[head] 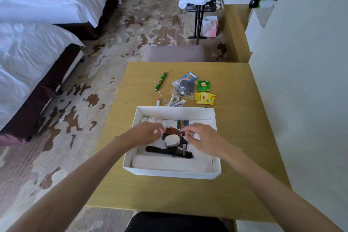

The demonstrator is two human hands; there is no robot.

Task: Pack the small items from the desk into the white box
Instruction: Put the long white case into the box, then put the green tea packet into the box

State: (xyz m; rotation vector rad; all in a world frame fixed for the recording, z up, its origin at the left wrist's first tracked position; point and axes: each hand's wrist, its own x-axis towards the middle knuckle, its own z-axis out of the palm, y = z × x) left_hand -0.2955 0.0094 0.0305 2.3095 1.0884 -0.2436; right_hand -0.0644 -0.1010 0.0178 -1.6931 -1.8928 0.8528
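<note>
Overhanging white box [175, 112] rim, right hand [202, 140]

Open white box [175, 112] contains comb [169, 150] and brown strap [172, 131]; tea sachets [204, 98] beyond.

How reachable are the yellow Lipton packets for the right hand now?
Probably yes: the yellow Lipton packets lie just beyond the white box, nothing between, though the right hand seems to pinch a brown strap.
</note>
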